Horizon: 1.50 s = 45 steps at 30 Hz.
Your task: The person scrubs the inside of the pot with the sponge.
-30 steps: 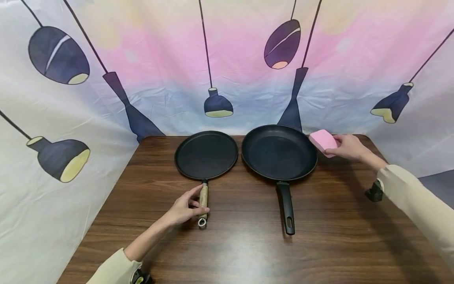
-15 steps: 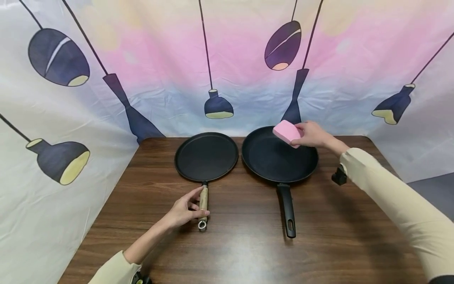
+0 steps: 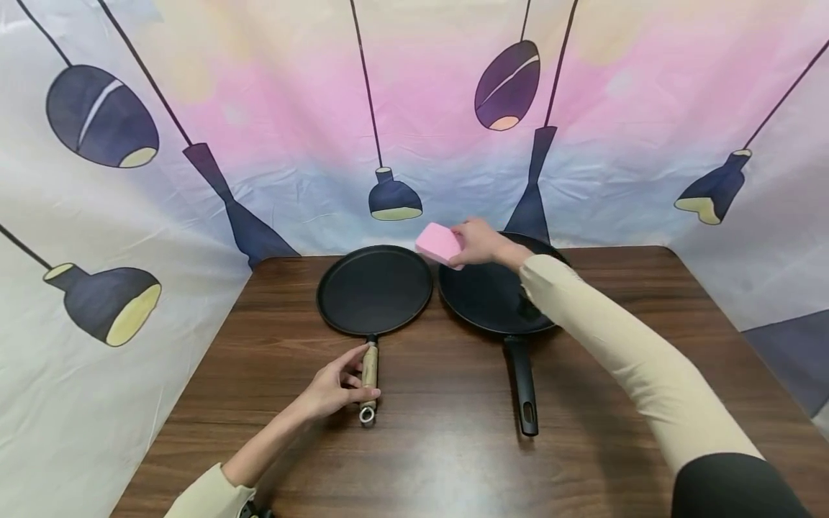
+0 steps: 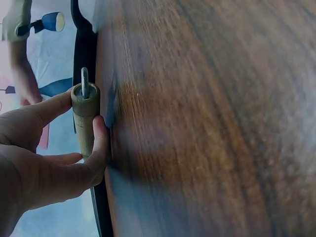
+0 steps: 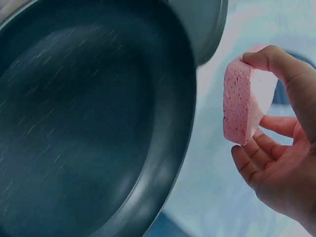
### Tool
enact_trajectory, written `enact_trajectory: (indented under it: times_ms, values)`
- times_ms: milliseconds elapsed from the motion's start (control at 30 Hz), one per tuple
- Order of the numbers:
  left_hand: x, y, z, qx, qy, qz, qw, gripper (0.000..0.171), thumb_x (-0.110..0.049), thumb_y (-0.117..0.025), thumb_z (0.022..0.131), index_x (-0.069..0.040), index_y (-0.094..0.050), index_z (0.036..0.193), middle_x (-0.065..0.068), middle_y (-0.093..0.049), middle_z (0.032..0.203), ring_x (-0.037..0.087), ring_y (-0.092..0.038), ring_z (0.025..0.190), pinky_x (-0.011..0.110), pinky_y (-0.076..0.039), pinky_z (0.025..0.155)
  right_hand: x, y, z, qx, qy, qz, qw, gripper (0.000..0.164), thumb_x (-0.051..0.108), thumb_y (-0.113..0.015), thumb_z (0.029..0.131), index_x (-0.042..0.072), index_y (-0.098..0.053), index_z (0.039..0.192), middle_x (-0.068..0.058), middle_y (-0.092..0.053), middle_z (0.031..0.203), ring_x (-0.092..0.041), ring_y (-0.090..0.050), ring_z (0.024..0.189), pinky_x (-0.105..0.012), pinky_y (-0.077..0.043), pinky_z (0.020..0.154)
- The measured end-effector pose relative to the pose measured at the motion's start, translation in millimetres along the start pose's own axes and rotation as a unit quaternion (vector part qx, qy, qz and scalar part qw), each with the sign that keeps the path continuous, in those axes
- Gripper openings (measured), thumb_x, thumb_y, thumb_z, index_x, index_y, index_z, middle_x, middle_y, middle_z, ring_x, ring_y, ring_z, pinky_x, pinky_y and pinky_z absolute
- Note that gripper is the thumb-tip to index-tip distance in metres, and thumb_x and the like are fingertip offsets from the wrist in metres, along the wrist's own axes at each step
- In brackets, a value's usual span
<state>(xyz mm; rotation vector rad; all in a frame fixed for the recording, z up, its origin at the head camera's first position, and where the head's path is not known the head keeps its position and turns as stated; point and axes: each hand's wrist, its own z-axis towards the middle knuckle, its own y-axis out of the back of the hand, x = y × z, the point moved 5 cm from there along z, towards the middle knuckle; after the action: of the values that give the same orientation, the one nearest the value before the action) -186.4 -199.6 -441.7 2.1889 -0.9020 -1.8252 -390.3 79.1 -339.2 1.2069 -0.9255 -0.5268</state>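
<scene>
Here, held a pink sponge between thumb and fingers of the right hand, with a frying pan below them; pinched a wooden handle in the left hand, with flat pan beyond those fingertips. Probably needed the handle steady, sponge face free.

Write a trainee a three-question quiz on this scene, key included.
1. What does the right hand hold?
2. True or false: the left hand grips the black handle of the larger pan.
3. How many pans lie on the table: A) one, B) two, C) four?

Key:
1. A pink sponge.
2. False; it holds the pale handle of the flat pan.
3. B.
</scene>
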Motion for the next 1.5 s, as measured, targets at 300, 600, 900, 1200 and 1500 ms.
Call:
enact_trajectory:
  times_ms: [300, 600, 900, 1200, 1500]
  values:
    - [0.2, 2.1, -2.4, -0.002, 0.001, -0.014, 0.9999, 0.090, -0.014, -0.085, 0.085, -0.005, -0.034, 0.158, 0.022, -0.052, 0.134, 0.019, -0.063, 0.095, 0.025, -0.055, 0.066, 60.4, -45.8, 49.3, 0.069, -0.003, -0.031, 0.997, 0.078, 0.031, -0.080, 0.087, 0.012, -0.044, 0.154, -0.018, -0.052, 0.142, -0.034, -0.048, 0.128, -0.046, -0.046, 0.109]
    - [5.0, -3.0, -1.5, 0.012, 0.008, -0.047, 0.9988, 0.092, -0.014, -0.086, 0.083, -0.005, -0.034, 0.158, 0.019, -0.057, 0.120, 0.013, -0.065, 0.078, 0.026, -0.060, 0.067, 68.4, -100.0, 53.6, 0.186, 0.011, -0.119, 0.975, 0.068, 0.019, -0.077, 0.094, 0.026, -0.047, 0.154, -0.013, -0.047, 0.155, -0.030, -0.045, 0.142, -0.040, -0.047, 0.114]
    - [2.6, -1.4, 1.7, 0.024, 0.011, -0.067, 0.9974, 0.095, -0.009, -0.087, 0.082, -0.001, -0.031, 0.159, 0.016, -0.057, 0.110, 0.010, -0.064, 0.070, 0.030, -0.064, 0.068, 79.1, -103.4, 45.4, 0.226, 0.027, -0.114, 0.967, 0.062, 0.028, -0.077, 0.093, 0.025, -0.052, 0.150, -0.009, -0.048, 0.155, -0.025, -0.040, 0.148, -0.037, -0.039, 0.122]
    - [1.6, 1.7, 6.9, 0.040, 0.014, -0.085, 0.9954, 0.096, -0.008, -0.085, 0.083, 0.001, -0.027, 0.160, 0.016, -0.056, 0.111, 0.009, -0.066, 0.069, 0.032, -0.065, 0.068, 96.3, -109.5, 42.5, 0.208, 0.061, -0.132, 0.967, 0.064, 0.043, -0.074, 0.094, 0.028, -0.049, 0.151, -0.011, -0.056, 0.147, -0.025, -0.049, 0.138, -0.036, -0.042, 0.118]
    - [2.0, -1.3, 7.3, 0.047, 0.023, -0.097, 0.9939, 0.096, -0.006, -0.084, 0.084, 0.000, -0.025, 0.160, 0.016, -0.054, 0.113, 0.008, -0.066, 0.070, 0.034, -0.065, 0.070, 127.4, -126.5, 39.3, 0.192, 0.090, -0.109, 0.971, 0.055, 0.033, -0.073, 0.096, 0.035, -0.053, 0.147, -0.010, -0.054, 0.142, -0.029, -0.051, 0.125, -0.039, -0.049, 0.107]
